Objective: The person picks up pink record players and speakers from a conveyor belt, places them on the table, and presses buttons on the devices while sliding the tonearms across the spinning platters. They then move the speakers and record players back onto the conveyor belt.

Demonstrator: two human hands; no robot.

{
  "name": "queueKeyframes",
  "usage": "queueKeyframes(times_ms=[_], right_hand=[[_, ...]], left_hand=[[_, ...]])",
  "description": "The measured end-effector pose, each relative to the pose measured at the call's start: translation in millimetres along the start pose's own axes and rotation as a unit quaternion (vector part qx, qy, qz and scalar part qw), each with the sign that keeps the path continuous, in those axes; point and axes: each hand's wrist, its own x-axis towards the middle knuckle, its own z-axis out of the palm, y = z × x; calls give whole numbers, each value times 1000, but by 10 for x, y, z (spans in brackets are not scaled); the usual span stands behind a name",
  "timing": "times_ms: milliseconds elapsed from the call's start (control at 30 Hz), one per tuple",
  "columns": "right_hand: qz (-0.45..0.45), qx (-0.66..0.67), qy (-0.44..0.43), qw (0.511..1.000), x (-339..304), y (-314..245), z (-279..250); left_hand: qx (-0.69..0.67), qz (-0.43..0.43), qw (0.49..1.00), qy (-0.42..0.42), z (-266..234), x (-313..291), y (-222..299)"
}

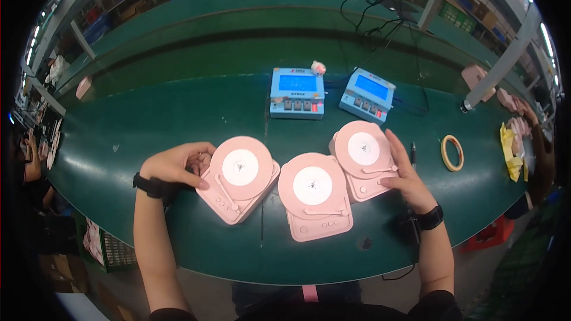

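Note:
Three pink toy record players with white-centred discs rest on the green table. My left hand [178, 166] grips the left record player [256, 193] by its left edge, thumb on top, other fingers partly hidden behind it. That player is turned at an angle. The middle record player [324, 226] stands between the others, and neither hand touches it. My right hand [407, 178] holds the right record player [357, 189] at its right side, the thumb near its knobs and the fingers along the far edge.
Two blue test boxes with screens, the left box [297, 110] and the right box [364, 100], stand beyond the players. A tape roll [445, 153] and a pen [413, 153] lie at right. Black cables [380, 18] run behind. A metal post [499, 59] rises at far right.

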Motion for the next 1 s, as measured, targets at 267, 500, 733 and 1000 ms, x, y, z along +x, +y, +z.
queueKeyframes(times_ms=[267,500,733,1000], right_hand=[[-30,-10,1,999,-13,78,-101],[-27,-19,10,999,-13,4,-47],[-28,-28,4,999,-17,38,-75],[-33,-53,-7,998,-24,39,-89]], left_hand=[[0,2,1000,-3,28,17,52],[-2,10,1000,-3,13,25,31],[-40,31,998,28,3,102,-45],[-34,23,996,82,80,141,-31]])
